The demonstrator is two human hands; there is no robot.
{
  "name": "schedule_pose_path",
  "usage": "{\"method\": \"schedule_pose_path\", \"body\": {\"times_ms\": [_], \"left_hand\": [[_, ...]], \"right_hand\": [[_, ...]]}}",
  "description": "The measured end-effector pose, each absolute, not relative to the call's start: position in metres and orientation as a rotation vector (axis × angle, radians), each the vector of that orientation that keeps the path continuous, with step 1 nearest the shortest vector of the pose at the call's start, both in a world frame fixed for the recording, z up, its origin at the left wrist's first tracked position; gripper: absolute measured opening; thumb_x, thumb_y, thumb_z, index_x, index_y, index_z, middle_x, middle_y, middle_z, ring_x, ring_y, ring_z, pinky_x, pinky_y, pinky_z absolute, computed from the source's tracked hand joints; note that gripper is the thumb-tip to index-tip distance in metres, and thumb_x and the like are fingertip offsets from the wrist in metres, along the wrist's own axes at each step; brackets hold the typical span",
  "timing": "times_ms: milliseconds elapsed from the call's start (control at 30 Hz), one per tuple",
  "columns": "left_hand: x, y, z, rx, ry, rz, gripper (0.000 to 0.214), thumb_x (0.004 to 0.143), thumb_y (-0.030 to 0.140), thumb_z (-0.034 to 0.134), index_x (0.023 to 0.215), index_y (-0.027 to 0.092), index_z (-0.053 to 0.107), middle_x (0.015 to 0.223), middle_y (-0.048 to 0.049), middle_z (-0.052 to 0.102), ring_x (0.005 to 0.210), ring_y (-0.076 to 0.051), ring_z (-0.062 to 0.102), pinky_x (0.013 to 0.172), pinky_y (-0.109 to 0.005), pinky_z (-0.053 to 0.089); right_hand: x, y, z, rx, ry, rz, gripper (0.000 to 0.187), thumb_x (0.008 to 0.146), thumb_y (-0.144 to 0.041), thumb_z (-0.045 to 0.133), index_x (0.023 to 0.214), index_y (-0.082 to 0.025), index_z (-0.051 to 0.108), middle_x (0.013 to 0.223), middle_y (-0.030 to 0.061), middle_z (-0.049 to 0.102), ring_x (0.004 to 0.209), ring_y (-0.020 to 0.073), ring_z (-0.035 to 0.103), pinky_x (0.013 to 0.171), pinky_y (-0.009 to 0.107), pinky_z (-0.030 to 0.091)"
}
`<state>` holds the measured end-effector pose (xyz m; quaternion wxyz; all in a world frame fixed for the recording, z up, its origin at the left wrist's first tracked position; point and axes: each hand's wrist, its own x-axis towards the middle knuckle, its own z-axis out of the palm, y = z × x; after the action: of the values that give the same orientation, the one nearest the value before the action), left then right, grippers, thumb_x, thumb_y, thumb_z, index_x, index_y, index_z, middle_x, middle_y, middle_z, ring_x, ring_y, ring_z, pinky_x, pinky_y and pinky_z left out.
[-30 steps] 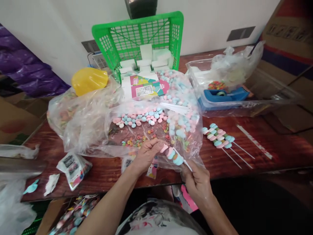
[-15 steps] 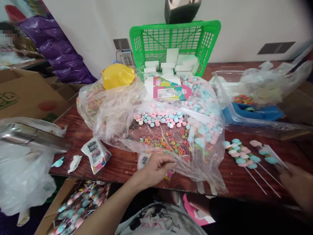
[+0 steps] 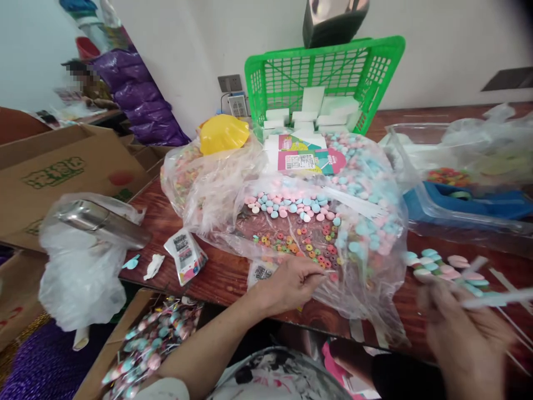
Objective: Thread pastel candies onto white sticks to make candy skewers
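Observation:
My left hand (image 3: 291, 283) rests at the front edge of an open clear plastic sheet (image 3: 375, 289), its fingers pinched together beside small coloured ring candies (image 3: 308, 247). What the pinch holds is too small to make out. Behind the rings lies a heap of pink, blue and white round candies (image 3: 291, 203). My right hand (image 3: 466, 328), blurred by motion, is closed on a thin white stick (image 3: 499, 299) at the lower right. Just beyond it, finished candy skewers (image 3: 441, 269) lie side by side on the wooden table (image 3: 225, 278).
A green basket (image 3: 325, 78) with white blocks stands at the back, a yellow bag (image 3: 222, 133) to its left. A clear tub (image 3: 420, 208) with a blue tape dispenser (image 3: 466, 203) sits right. Small packets (image 3: 185, 255), a bagged metal piece (image 3: 100, 222) and cardboard boxes (image 3: 54, 172) lie left; wrapped skewers (image 3: 154, 339) fill a box below.
The skewer both hands held now lies with the others at the right. My right hand has come back with a bare white stick. My left hand moved to the ring candies. The view turned left.

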<state>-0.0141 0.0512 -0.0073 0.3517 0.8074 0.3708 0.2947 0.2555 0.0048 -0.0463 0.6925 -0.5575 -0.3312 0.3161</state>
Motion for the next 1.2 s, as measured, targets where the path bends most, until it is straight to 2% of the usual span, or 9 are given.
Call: {"method": "schedule_pose_path", "body": {"times_ms": [200, 300, 433, 533, 667, 833, 933, 1067, 1200], "left_hand": [[-0.067, 0.092, 0.004, 2.184, 1.4, 0.678, 0.021, 0.086, 0.02, 0.051, 0.078, 0.014, 0.07, 0.072, -0.0025, 0.067, 0.066, -0.012, 0.059, 0.065, -0.022, 0.043], [-0.102, 0.135, 0.002, 2.194, 1.754, 0.557, 0.024, 0.083, 0.016, 0.049, 0.065, 0.013, 0.065, 0.067, -0.0049, 0.064, 0.069, -0.016, 0.058, 0.069, -0.026, 0.044], [-0.121, 0.181, -0.012, 2.157, 1.952, 0.575, 0.015, 0.076, 0.012, 0.053, 0.081, 0.013, 0.067, 0.09, -0.0127, 0.068, 0.088, -0.024, 0.06, 0.084, -0.035, 0.044], [-0.125, 0.194, -0.022, 2.157, 1.963, 0.588, 0.024, 0.072, 0.012, 0.056, 0.093, 0.014, 0.066, 0.104, -0.0137, 0.067, 0.097, -0.026, 0.059, 0.091, -0.038, 0.044], [-0.131, 0.189, -0.022, 2.189, 1.893, 0.613, 0.032, 0.074, 0.008, 0.049, 0.099, 0.015, 0.067, 0.105, -0.0107, 0.069, 0.1, -0.023, 0.059, 0.095, -0.037, 0.042], [-0.12, 0.161, -0.014, 2.25, 1.623, 0.51, 0.022, 0.076, 0.015, 0.052, 0.084, 0.015, 0.072, 0.078, -0.0026, 0.071, 0.073, -0.016, 0.062, 0.073, -0.025, 0.048], [-0.105, 0.153, -0.016, 2.277, 1.502, 0.46, 0.02, 0.077, 0.019, 0.054, 0.083, 0.017, 0.073, 0.075, 0.0009, 0.071, 0.069, -0.013, 0.062, 0.068, -0.022, 0.047], [-0.088, 0.172, -0.02, 2.313, 1.579, 0.521, 0.022, 0.079, 0.016, 0.052, 0.089, 0.015, 0.071, 0.078, -0.0025, 0.07, 0.073, -0.017, 0.061, 0.072, -0.027, 0.047], [-0.081, 0.189, -0.021, 2.418, 1.678, 0.621, 0.027, 0.082, 0.01, 0.046, 0.098, 0.013, 0.067, 0.099, -0.0128, 0.065, 0.099, -0.025, 0.056, 0.091, -0.04, 0.042]], "right_hand": [[0.211, 0.027, -0.068, -1.237, -0.728, 0.971, 0.029, 0.069, -0.043, 0.077, 0.076, -0.017, 0.067, 0.054, -0.0053, 0.049, 0.046, 0.0069, 0.039, 0.044, 0.02, 0.034], [0.217, 0.026, -0.082, -1.339, -0.862, 1.024, 0.031, 0.073, -0.046, 0.073, 0.072, -0.016, 0.064, 0.056, -0.0039, 0.049, 0.052, 0.0085, 0.043, 0.047, 0.02, 0.036], [0.221, 0.027, -0.09, -1.551, -1.104, 0.875, 0.036, 0.078, -0.05, 0.065, 0.066, -0.017, 0.063, 0.056, -0.0017, 0.053, 0.054, 0.0118, 0.047, 0.049, 0.022, 0.039], [0.218, 0.027, -0.087, -1.626, -1.305, 0.725, 0.034, 0.08, -0.049, 0.06, 0.083, -0.017, 0.072, 0.065, 0.0009, 0.065, 0.061, 0.0167, 0.057, 0.057, 0.024, 0.047], [0.213, 0.026, -0.083, -1.605, -1.452, 0.615, 0.04, 0.084, -0.048, 0.053, 0.099, -0.017, 0.074, 0.073, 0.0023, 0.071, 0.069, 0.0209, 0.065, 0.064, 0.027, 0.051], [0.212, 0.025, -0.085, -1.577, -1.526, 0.553, 0.038, 0.088, -0.045, 0.05, 0.097, -0.017, 0.074, 0.082, 0.0043, 0.074, 0.072, 0.0212, 0.068, 0.063, 0.027, 0.052], [0.212, 0.025, -0.089, -1.551, -1.58, 0.505, 0.035, 0.089, -0.042, 0.049, 0.098, -0.019, 0.074, 0.088, 0.0051, 0.075, 0.079, 0.0221, 0.07, 0.067, 0.028, 0.052], [0.211, 0.025, -0.092, -1.54, -1.654, 0.421, 0.033, 0.09, -0.04, 0.047, 0.096, -0.02, 0.073, 0.088, 0.0053, 0.075, 0.078, 0.0224, 0.07, 0.067, 0.03, 0.052], [0.209, 0.024, -0.089, -1.515, -1.676, 0.419, 0.032, 0.092, -0.037, 0.046, 0.098, -0.019, 0.072, 0.09, 0.0057, 0.075, 0.079, 0.0219, 0.07, 0.068, 0.03, 0.053]]}}
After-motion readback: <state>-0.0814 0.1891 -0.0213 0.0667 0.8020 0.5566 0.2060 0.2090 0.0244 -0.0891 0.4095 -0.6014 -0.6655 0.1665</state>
